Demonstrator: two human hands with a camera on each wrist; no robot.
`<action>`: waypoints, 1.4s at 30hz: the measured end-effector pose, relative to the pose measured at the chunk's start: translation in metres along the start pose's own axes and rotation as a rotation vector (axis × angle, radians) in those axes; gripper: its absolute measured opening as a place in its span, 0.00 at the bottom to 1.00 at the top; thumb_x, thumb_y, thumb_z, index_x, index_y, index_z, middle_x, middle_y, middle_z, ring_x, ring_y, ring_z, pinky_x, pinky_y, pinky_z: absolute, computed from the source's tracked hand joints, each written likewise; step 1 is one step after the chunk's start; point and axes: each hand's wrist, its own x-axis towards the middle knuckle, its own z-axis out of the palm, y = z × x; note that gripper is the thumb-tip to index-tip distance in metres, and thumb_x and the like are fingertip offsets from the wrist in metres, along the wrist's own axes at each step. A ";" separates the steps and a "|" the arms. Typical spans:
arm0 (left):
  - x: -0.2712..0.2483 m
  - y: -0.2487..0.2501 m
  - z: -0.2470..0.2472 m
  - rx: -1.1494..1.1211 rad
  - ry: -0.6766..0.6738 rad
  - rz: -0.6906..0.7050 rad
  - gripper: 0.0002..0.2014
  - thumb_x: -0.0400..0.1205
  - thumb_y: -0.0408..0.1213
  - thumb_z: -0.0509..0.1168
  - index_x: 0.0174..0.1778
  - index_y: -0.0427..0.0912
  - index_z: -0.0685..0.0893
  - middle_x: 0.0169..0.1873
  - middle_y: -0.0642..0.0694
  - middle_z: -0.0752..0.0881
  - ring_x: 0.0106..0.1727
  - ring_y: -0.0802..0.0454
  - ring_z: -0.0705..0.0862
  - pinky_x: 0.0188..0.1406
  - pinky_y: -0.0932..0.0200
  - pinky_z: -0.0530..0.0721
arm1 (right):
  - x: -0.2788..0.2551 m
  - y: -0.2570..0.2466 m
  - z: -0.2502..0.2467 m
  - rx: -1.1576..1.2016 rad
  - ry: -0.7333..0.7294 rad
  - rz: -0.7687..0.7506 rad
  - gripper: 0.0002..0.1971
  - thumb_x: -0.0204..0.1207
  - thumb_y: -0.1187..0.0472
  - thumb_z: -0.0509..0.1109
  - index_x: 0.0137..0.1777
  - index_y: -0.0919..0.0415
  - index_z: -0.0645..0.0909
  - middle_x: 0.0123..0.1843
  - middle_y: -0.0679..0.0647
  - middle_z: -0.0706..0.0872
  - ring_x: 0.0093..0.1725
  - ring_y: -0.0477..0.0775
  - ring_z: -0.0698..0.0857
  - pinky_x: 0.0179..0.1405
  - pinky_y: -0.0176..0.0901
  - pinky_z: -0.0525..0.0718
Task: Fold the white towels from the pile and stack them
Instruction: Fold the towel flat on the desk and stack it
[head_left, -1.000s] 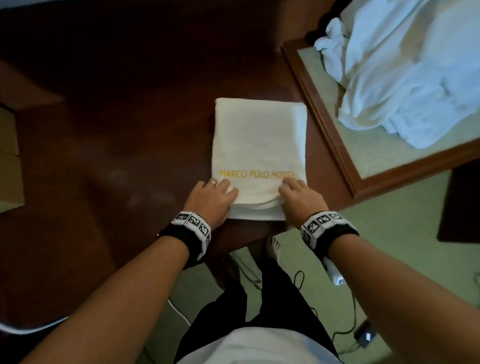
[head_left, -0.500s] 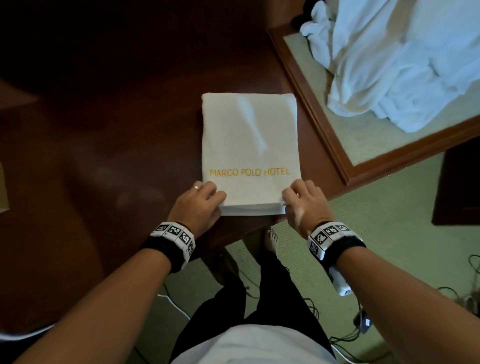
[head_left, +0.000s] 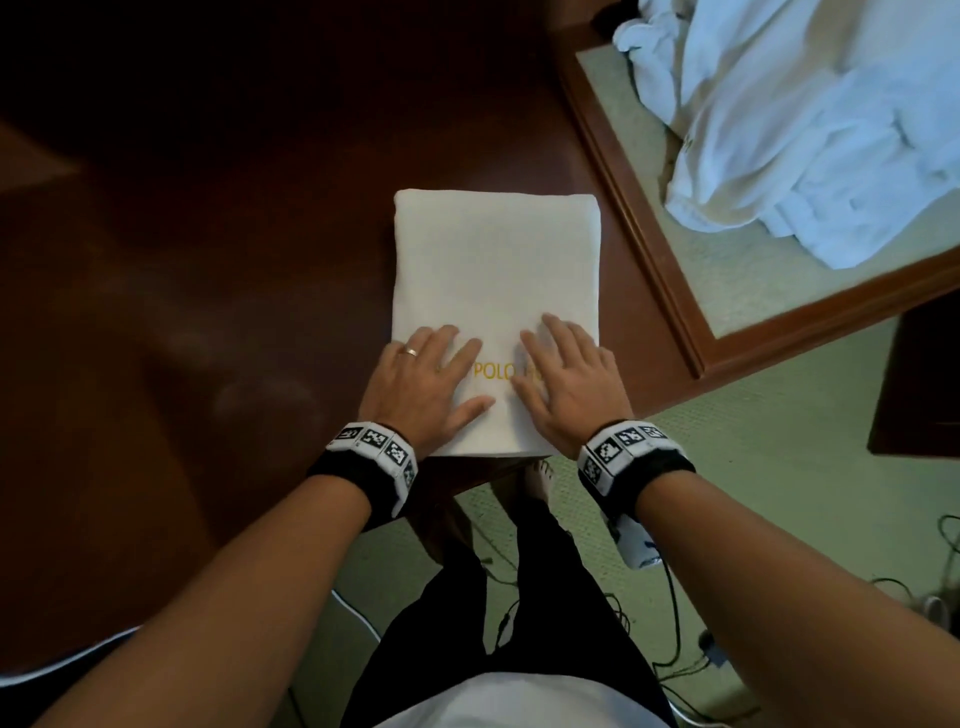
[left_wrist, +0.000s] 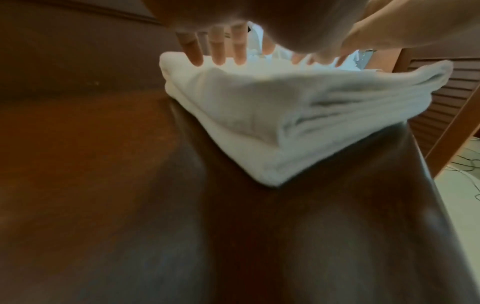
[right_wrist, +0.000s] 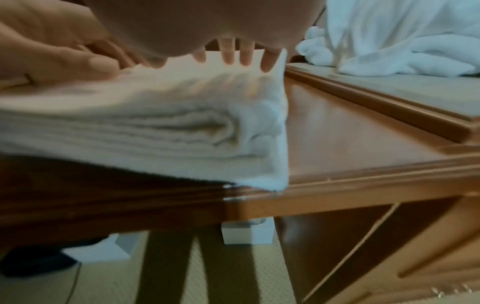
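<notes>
Your left hand (head_left: 423, 382) and right hand (head_left: 569, 384) both lay flat, palms down, on the near end of the folded towel (head_left: 496, 265). The fingers (left_wrist: 217, 47) of your left hand were straight and slightly spread, tips pressing into the cloth; those of your right (right_wrist: 245, 52) were likewise straight and a little apart, gripping nothing. A ring (head_left: 409, 352) showed on your left hand. Between the two hands the gold lettering (head_left: 493, 372) on the towel was partly covered.

The towel sat on the dark worktop (head_left: 208, 312), its near edge right at the worktop's near rim, at about 12 o'clock from your body. From the right wrist view it looked like several stacked layers, though blur made it hard to tell whether this was one towel or more. The pile (head_left: 810, 119) of unfolded white towels lay at about 2 o'clock, well apart from the folded one, on a pale surface inside a raised wooden frame (head_left: 649, 249).

Both wrists wore black bands (head_left: 371, 460) with checkered markers. Below the worktop's edge you could see pale green floor (head_left: 753, 493) with cables (head_left: 670, 597) at 4 o'clock.
</notes>
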 end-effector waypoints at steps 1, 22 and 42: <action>-0.001 0.002 0.006 -0.005 -0.063 -0.038 0.36 0.82 0.67 0.51 0.81 0.48 0.72 0.79 0.39 0.72 0.77 0.38 0.73 0.67 0.40 0.75 | 0.001 0.001 0.005 -0.046 -0.109 0.016 0.32 0.84 0.37 0.52 0.84 0.50 0.62 0.87 0.59 0.58 0.84 0.63 0.61 0.74 0.62 0.69; 0.090 -0.049 0.005 0.050 -0.209 -0.202 0.36 0.87 0.65 0.39 0.88 0.54 0.39 0.87 0.54 0.35 0.88 0.52 0.38 0.84 0.33 0.45 | 0.106 0.059 0.005 -0.138 -0.177 0.055 0.35 0.83 0.31 0.42 0.87 0.41 0.42 0.89 0.49 0.36 0.88 0.52 0.40 0.83 0.66 0.49; 0.017 0.004 -0.032 -0.866 -0.177 -0.928 0.29 0.70 0.50 0.82 0.62 0.36 0.86 0.61 0.39 0.88 0.63 0.40 0.86 0.58 0.52 0.84 | 0.005 0.007 -0.024 0.650 -0.286 0.915 0.31 0.65 0.45 0.82 0.64 0.62 0.83 0.60 0.59 0.88 0.52 0.61 0.85 0.50 0.47 0.83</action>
